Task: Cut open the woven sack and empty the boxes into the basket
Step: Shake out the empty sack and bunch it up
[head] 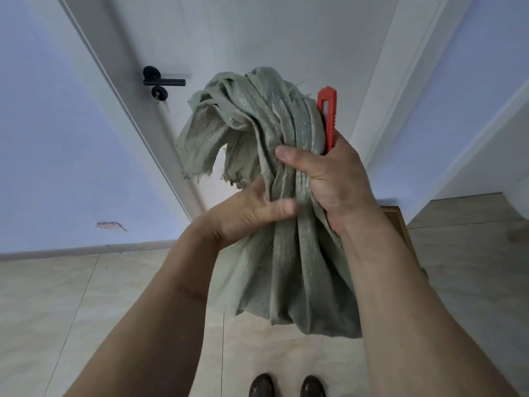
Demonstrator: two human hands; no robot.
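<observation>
A grey-green woven sack hangs bunched up in front of me, its frayed cut end flopping over at the top. My right hand grips the gathered sack together with a red utility knife, whose body sticks up behind the fabric. Just below it, my left hand holds the sack from the left, thumb pressed across the folds. No boxes or basket show in the view.
A white door with a black lever handle stands straight ahead. Pale blue walls flank it. The floor is beige tile. A wooden edge shows behind my right forearm. My two dark shoes are at the bottom.
</observation>
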